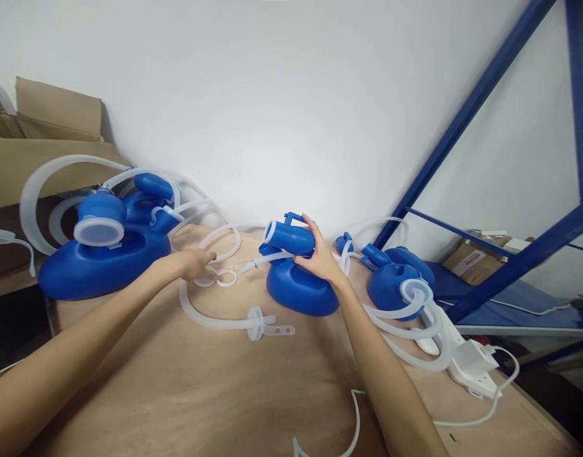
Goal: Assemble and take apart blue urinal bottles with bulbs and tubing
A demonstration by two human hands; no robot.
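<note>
- Bare forearms come nearest: the left forearm [91, 336] slants in from the lower left corner, the right forearm [381, 362] from the bottom edge. Beside the latter, a thin white strip [357, 422] curls on the wooden worktop [201, 387].
- The right hand [320, 255] has its fingers closed around the neck of a blue bottle [298, 289], thumb on the near side. This bottle sits on the worktop, right of centre, its pale-rimmed mouth tilted up toward the left.
- A slim pale tube with a clear tip [250, 266] juts leftward from between the bottle's neck and body.
- The left hand [196, 263] reaches low over the worktop, its fingers at a small pale ring [227, 278]; I cannot tell whether they grip it or only touch it.
- Just nearer than that hand, a translucent hose [210, 322] curves to a round cap [255, 324] with a perforated tab.
- At left, more blue bottles [105, 270] stand crowded among looping hoses, with cardboard boxes [53, 158] behind.
- At right, another blue bottle cluster [391, 285] is ringed by coiled tubing [429, 365], next to a white power strip [477, 381] and a blue metal rack [501, 285].
</note>
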